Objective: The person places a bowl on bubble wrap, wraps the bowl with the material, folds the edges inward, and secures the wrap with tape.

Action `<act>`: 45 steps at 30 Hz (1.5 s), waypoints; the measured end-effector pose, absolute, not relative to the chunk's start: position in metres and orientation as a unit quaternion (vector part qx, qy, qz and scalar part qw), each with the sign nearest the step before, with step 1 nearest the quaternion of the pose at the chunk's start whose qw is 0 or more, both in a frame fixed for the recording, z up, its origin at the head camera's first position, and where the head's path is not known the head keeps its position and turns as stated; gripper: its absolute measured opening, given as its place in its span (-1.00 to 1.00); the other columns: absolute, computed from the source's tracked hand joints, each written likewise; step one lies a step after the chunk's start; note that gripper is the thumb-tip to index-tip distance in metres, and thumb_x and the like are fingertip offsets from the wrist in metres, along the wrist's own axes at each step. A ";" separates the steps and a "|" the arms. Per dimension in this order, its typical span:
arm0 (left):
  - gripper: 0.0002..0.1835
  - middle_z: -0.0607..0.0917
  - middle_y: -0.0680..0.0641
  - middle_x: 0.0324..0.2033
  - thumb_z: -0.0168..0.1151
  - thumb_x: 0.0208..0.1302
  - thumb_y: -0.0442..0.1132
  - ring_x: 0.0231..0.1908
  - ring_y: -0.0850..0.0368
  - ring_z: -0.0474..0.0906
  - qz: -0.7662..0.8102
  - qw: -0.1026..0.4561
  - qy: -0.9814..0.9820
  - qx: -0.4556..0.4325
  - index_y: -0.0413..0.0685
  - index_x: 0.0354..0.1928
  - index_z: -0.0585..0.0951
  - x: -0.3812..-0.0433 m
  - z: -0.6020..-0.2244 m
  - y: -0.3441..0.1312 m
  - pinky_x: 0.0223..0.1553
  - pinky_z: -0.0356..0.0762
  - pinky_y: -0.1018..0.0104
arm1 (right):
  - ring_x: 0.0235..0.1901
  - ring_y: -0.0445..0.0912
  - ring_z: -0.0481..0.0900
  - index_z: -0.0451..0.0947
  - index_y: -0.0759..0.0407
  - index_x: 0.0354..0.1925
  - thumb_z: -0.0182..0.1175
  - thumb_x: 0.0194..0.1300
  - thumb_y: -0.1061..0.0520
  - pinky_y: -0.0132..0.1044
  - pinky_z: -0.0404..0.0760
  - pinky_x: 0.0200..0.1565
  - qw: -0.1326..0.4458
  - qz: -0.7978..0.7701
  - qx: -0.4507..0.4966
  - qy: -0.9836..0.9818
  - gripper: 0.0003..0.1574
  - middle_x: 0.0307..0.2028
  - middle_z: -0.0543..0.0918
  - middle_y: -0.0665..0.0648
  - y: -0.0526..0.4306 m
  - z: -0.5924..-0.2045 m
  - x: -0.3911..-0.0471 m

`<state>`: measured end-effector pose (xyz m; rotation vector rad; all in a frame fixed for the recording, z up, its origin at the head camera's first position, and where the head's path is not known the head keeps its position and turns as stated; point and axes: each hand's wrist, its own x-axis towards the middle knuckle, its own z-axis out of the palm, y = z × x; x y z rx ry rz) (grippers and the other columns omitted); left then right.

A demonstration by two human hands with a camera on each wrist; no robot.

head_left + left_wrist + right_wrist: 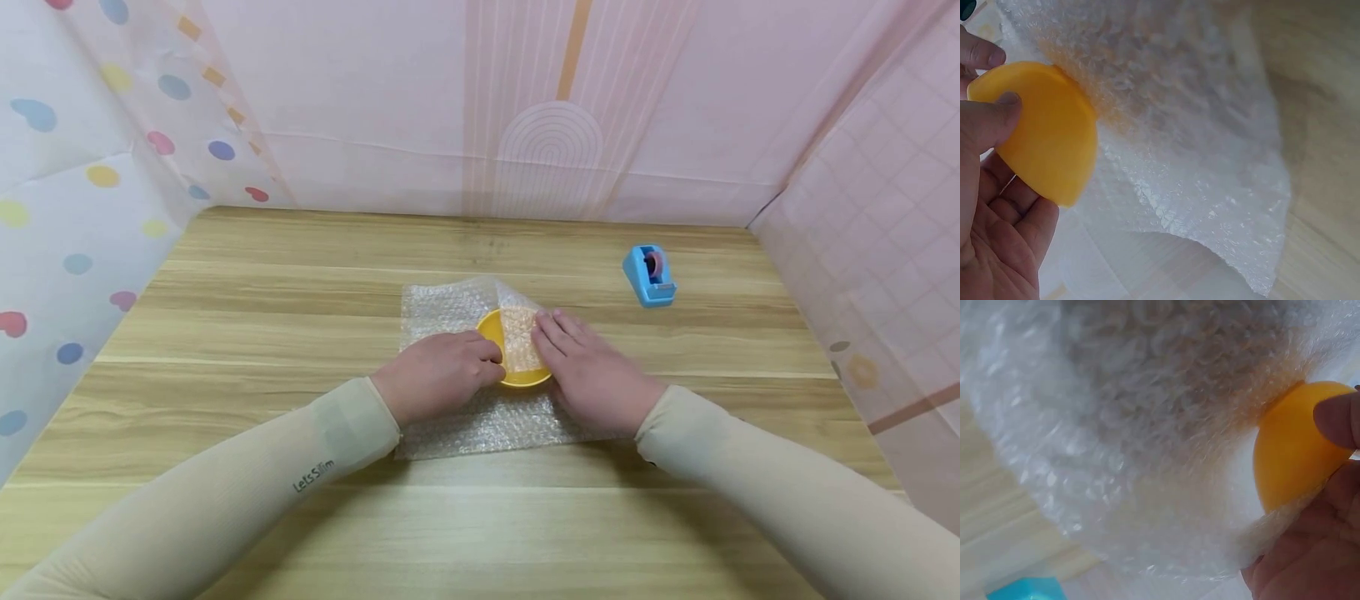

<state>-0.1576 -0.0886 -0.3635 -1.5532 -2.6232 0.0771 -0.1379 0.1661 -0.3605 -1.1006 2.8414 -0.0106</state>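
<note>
A yellow bowl (pixel 525 380) is held over a sheet of bubble wrap (pixel 480 429), its inside facing up. My left hand (pixel 442 371) grips the bowl's left side, fingers over the rim and the thumb (pixel 1007 115) against the outer wall. On the opposite side, my right hand (pixel 592 367) pinches the bowl together with a flap of bubble wrap folded across its rim into the inside. The right thumb (pixel 1338 422) presses the outside of the bowl. Bubble wrap hangs below the bowl in both wrist views.
Toward the back right of the wooden table (pixel 262 292) stands a blue tape dispenser (pixel 649 287) with a pinkish roll. Patterned sheets (pixel 360 100) rise behind the table and along both sides.
</note>
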 end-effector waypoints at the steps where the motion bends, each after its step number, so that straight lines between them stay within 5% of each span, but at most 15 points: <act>1: -0.80 0.75 0.01 -0.03 0.30 0.42 -0.40 -0.02 0.08 0.66 0.026 0.045 -0.860 -0.507 0.04 -0.06 0.77 -0.158 -0.363 -0.088 0.09 0.76 0.24 | 0.67 0.27 -0.04 0.06 0.42 0.61 0.05 0.57 0.11 0.12 0.04 0.66 0.051 -0.006 -0.359 0.932 -0.17 0.65 0.03 0.40 0.165 -0.361 -0.138; 7: -0.73 0.70 -0.03 0.18 0.30 0.42 -0.40 0.14 0.01 0.68 0.035 0.038 -0.864 -0.502 0.07 0.03 0.77 -0.157 -0.362 -0.088 0.18 0.75 0.15 | 0.69 0.23 -0.14 0.03 0.33 0.64 -0.01 0.46 0.35 0.11 0.01 0.66 0.100 -0.042 -0.334 0.936 -0.14 0.68 -0.06 0.31 0.164 -0.359 -0.139; 12: -0.73 0.71 0.03 0.24 0.29 0.42 -0.40 0.20 0.02 0.67 0.044 0.035 -0.862 -0.504 0.08 0.03 0.77 -0.157 -0.361 -0.087 0.25 0.70 0.14 | 0.66 0.20 0.03 0.17 0.27 0.61 -0.05 0.41 0.47 0.08 0.17 0.62 0.082 -0.055 -0.332 0.938 -0.16 0.66 0.10 0.24 0.169 -0.353 -0.143; 19: -0.75 0.71 0.02 0.26 0.27 0.45 -0.38 0.20 0.01 0.67 0.055 0.030 -0.861 -0.505 0.07 0.04 0.75 -0.156 -0.360 -0.085 0.26 0.70 0.15 | 0.59 0.22 0.23 0.28 0.27 0.56 -0.04 0.56 0.36 0.11 0.25 0.60 0.040 -0.009 -0.351 0.935 -0.33 0.58 0.31 0.25 0.168 -0.355 -0.147; 30: -0.76 0.74 0.02 0.23 0.24 0.48 -0.36 0.26 0.04 0.65 0.053 0.021 -0.861 -0.505 0.03 0.08 0.72 -0.155 -0.360 -0.083 0.40 0.58 0.10 | 0.65 0.27 0.04 0.24 0.35 0.56 -0.01 0.55 0.38 0.19 0.13 0.62 0.067 -0.032 -0.366 0.928 -0.32 0.64 0.12 0.32 0.168 -0.361 -0.144; 38: -0.56 0.58 -0.01 0.43 0.03 0.63 -0.22 0.47 0.02 0.47 0.077 -0.030 -0.871 -0.483 -0.01 0.45 0.52 -0.152 -0.360 -0.079 0.59 0.31 -0.02 | 0.66 0.29 -0.02 0.20 0.38 0.57 -0.01 0.52 0.40 0.19 0.09 0.64 0.080 -0.031 -0.371 0.925 -0.28 0.66 0.06 0.35 0.166 -0.360 -0.143; 45: -0.53 0.53 -0.03 0.47 -0.04 0.66 -0.22 0.50 0.02 0.43 0.091 -0.030 -0.867 -0.489 -0.04 0.50 0.46 -0.155 -0.362 -0.072 0.63 0.23 -0.01 | 0.66 0.28 -0.02 0.22 0.37 0.57 -0.02 0.53 0.39 0.16 0.07 0.65 0.087 -0.030 -0.372 0.924 -0.30 0.65 0.09 0.35 0.167 -0.360 -0.144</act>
